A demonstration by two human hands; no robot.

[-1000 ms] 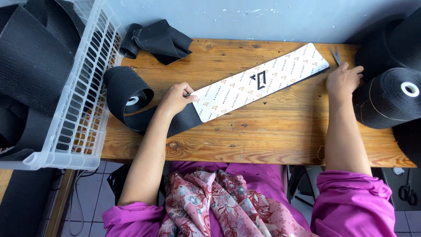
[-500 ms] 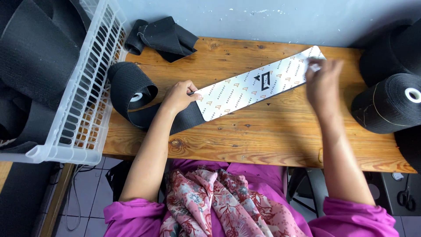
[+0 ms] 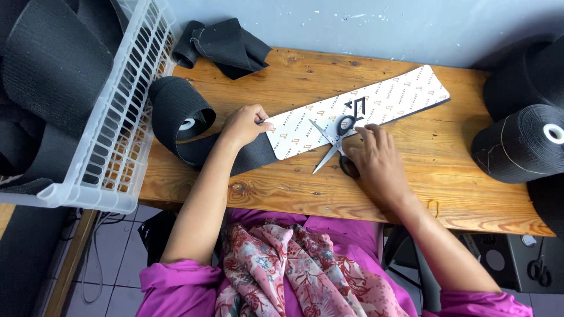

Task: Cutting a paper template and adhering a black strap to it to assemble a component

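Seen from above: a wooden plank desk (image 3: 411, 194) set against a pale blue-grey wall (image 3: 364, 23). At the far left, a white slatted plastic basket (image 3: 117, 141) heaped with wide black ribbed webbing (image 3: 56, 64), overhanging the desk's left edge. At the right edge, a large black roll of webbing with a white core (image 3: 520, 144), lying on its side, more black rolls behind and below it. Across the desk's middle, tilted up toward the right, a long white card strip patterned with small tan marks and one black emblem (image 3: 376, 105), resting on top of a flat length of black webbing. That black webbing strip (image 3: 252, 155) running left out from under the card to a partly unwound black roll (image 3: 179, 114) beside the basket. Near the back edge, a folded scrap of black fabric (image 3: 226, 47). Left hand (image 3: 244, 124) pressed flat on the card's left end where it meets the webbing, fingers curled down, grip closed lightly on that edge. Right hand (image 3: 376, 161) resting palm-down just below the card, fingers through the lower loop of black-handled steel scissors (image 3: 336, 147), grip closed on that handle. Scissors lying on the card's lower edge, blades spread apart, pointing left and down. Below the desk, pink sleeves and a pink floral cloth (image 3: 276, 264) on the lap.
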